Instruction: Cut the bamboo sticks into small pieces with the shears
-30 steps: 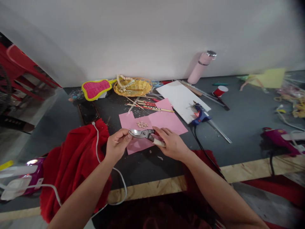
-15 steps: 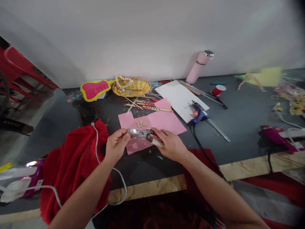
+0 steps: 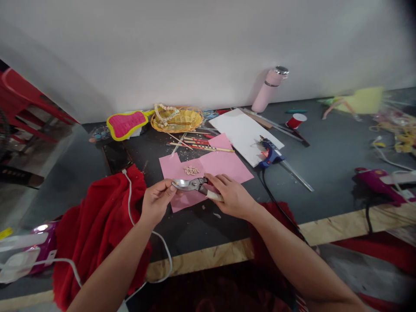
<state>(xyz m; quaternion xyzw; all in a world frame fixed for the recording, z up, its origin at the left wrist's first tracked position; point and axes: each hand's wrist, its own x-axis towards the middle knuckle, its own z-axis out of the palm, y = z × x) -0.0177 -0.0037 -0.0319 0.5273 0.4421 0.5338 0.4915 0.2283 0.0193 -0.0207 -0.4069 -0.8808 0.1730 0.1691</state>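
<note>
My right hand (image 3: 232,197) is wrapped round the handles of metal pruning shears (image 3: 186,185), whose blades point left. At the blade tip, my left hand (image 3: 157,199) is closed in a pinch; whatever lies between its fingers is too small to make out. Just beyond the shears, a small pile of pale pieces (image 3: 191,170) rests on pink paper (image 3: 224,162). Several thin sticks (image 3: 201,146) lie behind the pile, partly over the paper.
Behind are a yellow wicker basket (image 3: 182,120), a pink hand-mirror shape (image 3: 127,125) and a pink bottle (image 3: 267,92). A blue glue gun (image 3: 270,157) overlaps a white board (image 3: 240,130). Red cloth (image 3: 100,229) and a white cable (image 3: 165,245) lie nearer, left.
The camera view has shifted slightly. Both hands stay at the shears in nearly the same pose, with no clear change in what they hold.
</note>
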